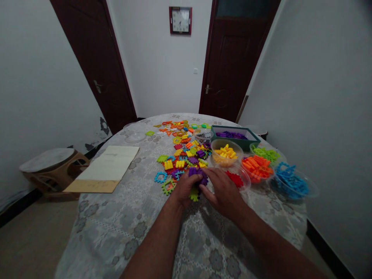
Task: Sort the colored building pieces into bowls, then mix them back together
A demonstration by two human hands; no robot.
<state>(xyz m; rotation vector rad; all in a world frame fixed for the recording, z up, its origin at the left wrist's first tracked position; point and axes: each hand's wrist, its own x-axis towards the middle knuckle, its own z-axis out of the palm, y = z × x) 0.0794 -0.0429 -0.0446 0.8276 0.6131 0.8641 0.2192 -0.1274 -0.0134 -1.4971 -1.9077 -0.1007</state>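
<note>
Purple toothed piece in a two-handed grip, toy parts around

Both hands are closed on a purple piece (205, 179) of plastic with ridged top and notched rim, nearer the wearer than the yellow-parts bowl (225, 162) and to its left. The left hand (185, 190) wraps its left side, thumb across the face; the right hand (223, 190) curves fingers and thumb about its right edge. A lime-green piece (194, 194) shows beneath; whether the two are joined cannot be told.

Left of the bowl spreads a heap of loose pieces (180, 164), gear-edged squares and ribbed blocks. Just beyond the bowl stands a rectangular box (252, 144) of purple parts; to its right, transparent round tubs carry orange rods (257, 166) and blue parts (292, 182). Far left of it lies a flat, straight-edged cardboard sheet (106, 166). Room for moving lies nearer than the bowl, over the patterned tablecloth (145, 232).
</note>
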